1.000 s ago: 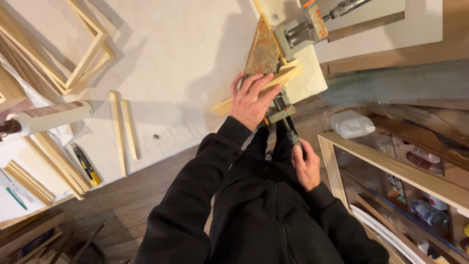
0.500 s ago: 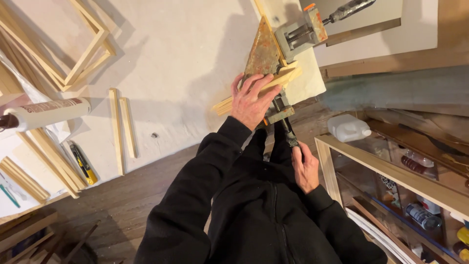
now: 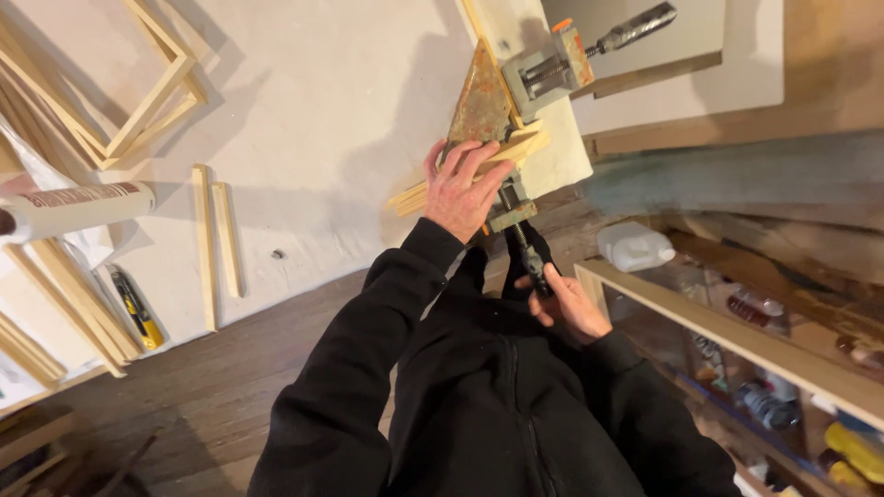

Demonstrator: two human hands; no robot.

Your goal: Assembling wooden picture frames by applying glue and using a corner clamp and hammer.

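A rusty metal corner clamp [image 3: 481, 103] sits at the table's near edge, holding pale wooden strips [image 3: 525, 145] that meet at a corner. My left hand [image 3: 462, 189] lies flat on the strips, pressing them down against the clamp. My right hand [image 3: 566, 299] is below the table edge, closed around the clamp's dark screw handle [image 3: 532, 260]. A second screw with a dark handle [image 3: 635, 28] sticks out from the clamp's far jaw [image 3: 548, 69].
Wooden frames [image 3: 138, 92] lie at the far left, two loose strips [image 3: 214, 239] beside them. A glue cartridge [image 3: 69, 207] and a yellow utility knife [image 3: 138, 308] rest at the left. Right of me, a wooden shelf [image 3: 737, 336] holds bottles and a white jug [image 3: 635, 247].
The view has shifted slightly. My right hand has shifted a little on the screw handle; my left hand stays pressed on the strips.
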